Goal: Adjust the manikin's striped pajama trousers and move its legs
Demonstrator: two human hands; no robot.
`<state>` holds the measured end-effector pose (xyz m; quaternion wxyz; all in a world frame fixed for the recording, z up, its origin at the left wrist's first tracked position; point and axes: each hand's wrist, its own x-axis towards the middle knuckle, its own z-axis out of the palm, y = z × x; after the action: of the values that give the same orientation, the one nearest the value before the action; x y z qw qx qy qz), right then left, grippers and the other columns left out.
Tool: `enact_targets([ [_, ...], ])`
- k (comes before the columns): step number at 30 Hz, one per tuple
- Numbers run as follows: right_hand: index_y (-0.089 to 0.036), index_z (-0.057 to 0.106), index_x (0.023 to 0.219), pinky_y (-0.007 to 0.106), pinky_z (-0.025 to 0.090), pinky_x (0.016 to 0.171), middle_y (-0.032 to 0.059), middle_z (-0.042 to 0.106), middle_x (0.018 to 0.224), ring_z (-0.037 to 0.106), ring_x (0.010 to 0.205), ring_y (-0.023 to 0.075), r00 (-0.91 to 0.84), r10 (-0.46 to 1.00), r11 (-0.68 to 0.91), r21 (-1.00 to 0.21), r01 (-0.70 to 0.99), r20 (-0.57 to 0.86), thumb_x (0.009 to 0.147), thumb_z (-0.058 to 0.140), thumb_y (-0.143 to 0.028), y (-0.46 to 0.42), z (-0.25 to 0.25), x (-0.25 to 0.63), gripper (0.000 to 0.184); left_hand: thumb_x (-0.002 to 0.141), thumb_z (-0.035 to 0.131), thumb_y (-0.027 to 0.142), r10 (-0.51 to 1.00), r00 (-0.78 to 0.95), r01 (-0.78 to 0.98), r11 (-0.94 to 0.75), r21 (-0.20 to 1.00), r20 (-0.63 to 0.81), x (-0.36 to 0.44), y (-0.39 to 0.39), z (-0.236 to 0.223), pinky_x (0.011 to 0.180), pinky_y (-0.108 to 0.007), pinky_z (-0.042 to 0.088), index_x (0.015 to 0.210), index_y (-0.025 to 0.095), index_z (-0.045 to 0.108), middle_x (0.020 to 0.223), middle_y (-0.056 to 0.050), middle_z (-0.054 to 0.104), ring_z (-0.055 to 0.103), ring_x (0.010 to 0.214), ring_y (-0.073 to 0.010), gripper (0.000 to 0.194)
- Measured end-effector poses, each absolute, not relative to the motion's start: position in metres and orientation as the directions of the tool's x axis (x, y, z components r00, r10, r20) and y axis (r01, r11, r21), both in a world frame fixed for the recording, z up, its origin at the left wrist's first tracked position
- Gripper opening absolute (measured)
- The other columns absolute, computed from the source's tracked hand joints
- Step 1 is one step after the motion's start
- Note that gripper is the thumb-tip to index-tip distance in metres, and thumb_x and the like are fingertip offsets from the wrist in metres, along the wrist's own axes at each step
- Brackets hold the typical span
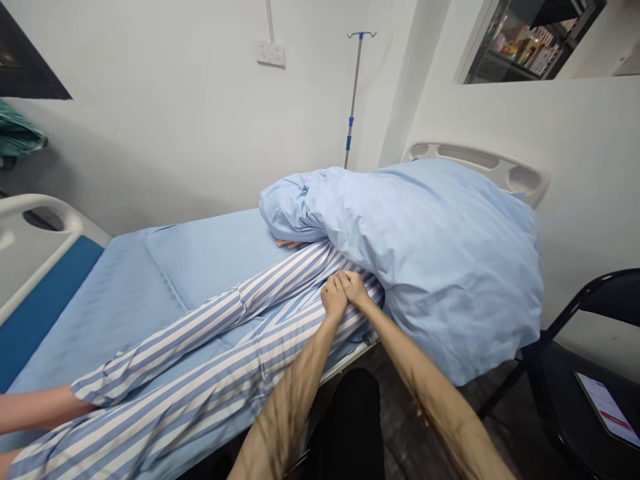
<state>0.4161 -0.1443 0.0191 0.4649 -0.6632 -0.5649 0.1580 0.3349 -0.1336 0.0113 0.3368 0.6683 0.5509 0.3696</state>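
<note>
My left hand (334,297) and my right hand (354,288) lie side by side, touching, at the upper thigh of a figure on the bed. The fingers of both are curled into the blue-and-white striped trousers (295,333); their tips are partly hidden. Light blue bedding, a quilt (440,247), covers the figure's upper body just beyond my hands. Out from under its edge shows the figure's hand (289,244). Both legs stretch toward the left, with bare lower legs (37,408) past the cuffs. Whether this is a person or a manikin I cannot tell.
The bed (135,267) has a white headboard (480,160) at right and a footboard (45,213) at left. An IV pole (355,93) stands behind it by the wall. At lower right, a black chair (585,373) bears a phone (607,407).
</note>
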Motion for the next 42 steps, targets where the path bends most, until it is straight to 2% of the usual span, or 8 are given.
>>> enact_targets([
  [4, -0.022, 0.044, 0.058, 0.028, 0.028, 0.061, 0.0025, 0.054, 0.056, 0.044, 0.059, 0.0144, 0.152, 0.928, 0.082, -0.585, 0.807, 0.34, 0.087, 0.047, -0.036, -0.142, 0.035, 0.429, 0.032, 0.1, 0.039, 0.027, 0.976, 0.201, 0.528, -0.185, 0.829, 0.09, 0.333, -0.136, 0.013, 0.073, -0.032, 0.031, 0.102, 0.018, 0.071, 0.1, -0.016, 0.074, 0.062, 0.085, -0.0209, 0.034],
  [11, -0.023, 0.037, 0.057, 0.027, 0.031, 0.056, -0.0023, 0.041, 0.053, 0.036, 0.056, 0.0124, 0.404, 0.876, 0.021, -0.86, 0.51, 0.262, 0.082, 0.038, -0.06, -0.143, 0.013, 0.437, 0.045, 0.1, 0.036, 0.032, 0.982, 0.185, 0.627, -0.138, 0.766, 0.026, 0.34, -0.144, 0.017, 0.075, -0.031, 0.033, 0.093, 0.019, 0.072, 0.096, -0.013, 0.074, 0.063, 0.088, -0.0202, 0.039],
  [17, -0.023, 0.036, 0.054, 0.027, 0.029, 0.055, -0.0031, 0.037, 0.051, 0.036, 0.056, 0.0124, 0.356, 0.889, 0.043, -0.824, 0.565, 0.29, 0.078, 0.041, -0.065, -0.143, 0.011, 0.438, 0.048, 0.096, 0.038, 0.03, 0.93, 0.363, 0.544, -0.258, 0.798, 0.054, 0.322, -0.14, 0.013, 0.072, -0.027, 0.036, 0.076, 0.02, 0.066, 0.082, -0.005, 0.071, 0.06, 0.078, -0.0161, 0.036],
  [24, -0.023, 0.032, 0.054, 0.028, 0.027, 0.054, -0.003, 0.032, 0.051, 0.035, 0.056, 0.0125, 0.349, 0.872, 0.035, -0.755, 0.655, 0.343, 0.081, 0.04, -0.061, -0.141, 0.002, 0.437, 0.047, 0.091, 0.037, 0.031, 0.89, 0.454, 0.464, -0.283, 0.839, 0.049, 0.206, -0.143, 0.006, 0.07, -0.029, 0.036, 0.052, 0.021, 0.041, 0.055, 0.0, 0.05, 0.049, 0.064, -0.0141, 0.04],
  [30, -0.023, 0.031, 0.055, 0.028, 0.028, 0.053, -0.0029, 0.031, 0.052, 0.035, 0.055, 0.0132, 0.37, 0.869, -0.002, -0.747, 0.665, 0.327, 0.078, 0.041, -0.061, -0.142, 0.001, 0.439, 0.046, 0.087, 0.038, 0.039, 0.918, 0.395, 0.543, -0.259, 0.799, 0.029, 0.064, -0.133, 0.014, 0.07, -0.029, 0.038, 0.05, 0.021, 0.043, 0.052, 0.001, 0.049, 0.048, 0.06, -0.0139, 0.041],
  [36, -0.023, 0.036, 0.051, 0.03, 0.029, 0.057, 0.0003, 0.036, 0.052, 0.04, 0.056, 0.0163, 0.34, 0.897, -0.081, -0.65, 0.756, 0.283, 0.076, 0.041, -0.057, -0.14, -0.002, 0.442, 0.043, 0.081, 0.038, 0.052, 0.997, 0.08, 0.412, -0.013, 0.911, -0.022, -0.008, -0.173, 0.024, 0.07, -0.031, 0.042, 0.05, 0.022, 0.045, 0.053, -0.001, 0.051, 0.052, 0.061, -0.016, 0.044],
  [40, -0.025, 0.038, 0.046, 0.036, 0.028, 0.06, 0.0057, 0.042, 0.051, 0.041, 0.055, 0.0192, 0.346, 0.9, -0.132, -0.59, 0.797, 0.266, 0.072, 0.043, -0.053, -0.141, -0.002, 0.441, 0.039, 0.078, 0.047, 0.056, 0.914, 0.315, 0.268, 0.172, 0.948, -0.255, -0.003, -0.276, 0.006, 0.066, -0.034, 0.046, 0.053, 0.028, 0.056, 0.053, 0.002, 0.056, 0.059, 0.06, -0.0182, 0.038],
  [42, -0.026, 0.041, 0.043, 0.04, 0.027, 0.062, 0.0094, 0.046, 0.052, 0.038, 0.054, 0.0195, 0.35, 0.902, -0.153, -0.572, 0.806, 0.253, 0.069, 0.047, -0.051, -0.141, -0.002, 0.442, 0.036, 0.074, 0.057, 0.056, 0.833, 0.394, 0.369, 0.245, 0.896, -0.39, -0.011, -0.33, -0.006, 0.067, -0.035, 0.049, 0.053, 0.036, 0.062, 0.06, 0.004, 0.063, 0.065, 0.068, -0.0201, 0.03],
])
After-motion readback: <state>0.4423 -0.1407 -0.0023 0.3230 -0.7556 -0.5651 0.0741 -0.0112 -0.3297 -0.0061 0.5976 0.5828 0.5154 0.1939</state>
